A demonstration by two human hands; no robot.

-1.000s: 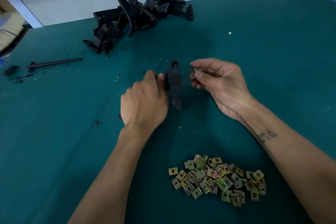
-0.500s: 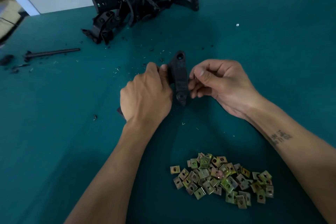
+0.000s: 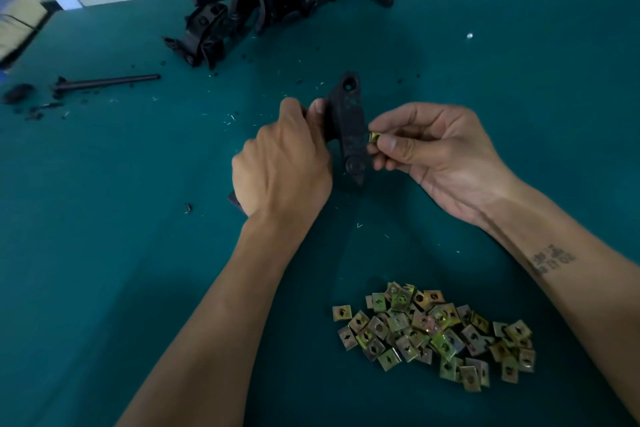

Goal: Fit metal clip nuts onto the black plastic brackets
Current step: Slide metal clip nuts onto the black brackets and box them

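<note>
My left hand (image 3: 282, 166) grips a black plastic bracket (image 3: 350, 121) and holds it upright over the green table, its flat face turned toward me. A round hole shows at the bracket's top end. My right hand (image 3: 429, 152) pinches a small yellowish metal clip nut (image 3: 374, 137) between thumb and fingers, right at the bracket's right edge. Whether the nut sits on the edge or only touches it, I cannot tell. A heap of several loose clip nuts (image 3: 436, 333) lies on the table near me, between my forearms.
A pile of black plastic brackets (image 3: 273, 0) lies at the far edge of the green table (image 3: 519, 114). A black rod (image 3: 107, 81) and small black bits lie at the far left. Plastic shavings are scattered around the middle.
The bracket has turned from edge-on to face me. My right hand has brought the clip nut from beside the bracket up against its right edge.
</note>
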